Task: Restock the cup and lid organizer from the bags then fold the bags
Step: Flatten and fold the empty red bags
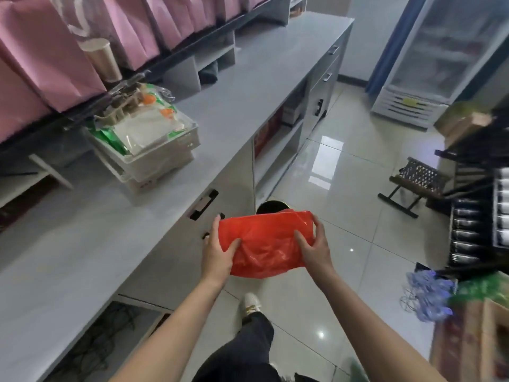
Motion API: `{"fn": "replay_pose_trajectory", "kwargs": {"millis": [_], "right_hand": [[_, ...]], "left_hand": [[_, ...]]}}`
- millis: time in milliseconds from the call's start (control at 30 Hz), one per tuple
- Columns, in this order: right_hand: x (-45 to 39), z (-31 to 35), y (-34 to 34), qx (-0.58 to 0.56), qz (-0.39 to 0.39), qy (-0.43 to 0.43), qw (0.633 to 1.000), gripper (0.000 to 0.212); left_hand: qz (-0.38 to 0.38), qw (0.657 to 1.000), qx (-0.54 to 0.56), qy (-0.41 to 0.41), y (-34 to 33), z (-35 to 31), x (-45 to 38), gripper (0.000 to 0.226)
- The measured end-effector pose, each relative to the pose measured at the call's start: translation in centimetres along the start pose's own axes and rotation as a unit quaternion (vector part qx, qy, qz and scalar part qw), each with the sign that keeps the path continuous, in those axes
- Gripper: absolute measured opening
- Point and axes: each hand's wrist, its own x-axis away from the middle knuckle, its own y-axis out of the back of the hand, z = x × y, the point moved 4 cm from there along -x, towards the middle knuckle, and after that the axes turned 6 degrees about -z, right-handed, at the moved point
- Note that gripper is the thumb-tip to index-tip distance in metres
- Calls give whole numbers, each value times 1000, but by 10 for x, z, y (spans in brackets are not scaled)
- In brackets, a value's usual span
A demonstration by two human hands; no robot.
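Forearms: both of mine reach out bare over the floor, beside the bench (82,244) rather than above it, so nothing supports the work from below.
Left hand (217,253): thumb on top and fingers tucked behind, its grip pinching the left end of the red bag (264,244).
Right hand (314,244): same hold on the right end, fingers curled over the far edge, thumb pressed into the plastic.
Red bag: held in mid-air between the two hands, already doubled into a rough oblong, with loose film sagging under the lower edge.
Fold risk: I judge the sag the weak point; thin plastic is slick, and if either pinch eases the layers could slide apart and the fold would spring open.
Drop risk: a dark round bin (272,208) stands on the floor just beyond the bag, so a slip could send it into or beside the bin, where I would have to stoop for it.
Air risk: trapped air may puff the packet and keep it from lying flat; pressing it against the bench would cure that, I think.
Bench: long, grey, to my left; a stacked white tray (176,150) of packets sits well away from my hands.
Organizer: I cannot make it out with certainty; a cup (103,62) stands on the shelf among pink bags (49,56), but that corner is blurred.
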Motion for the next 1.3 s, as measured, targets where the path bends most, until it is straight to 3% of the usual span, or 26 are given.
{"fn": "replay_pose_trajectory", "kwargs": {"millis": [333,600,933,1300], "right_hand": [[-161,5,42,86,-36,0,996,63],[-293,31,39,129,-1,4,992,73],[-412,20,1,164,138,-50,975,84],[-546,-26,-18,223,382,-101,891,84]], "left_hand": [[56,998,7,38,-147,-31,-121,85],[68,995,16,78,-223,-47,-218,85],[-11,979,10,203,-258,-26,-259,85],[-172,920,77,343,-375,-13,-242,79]]}}
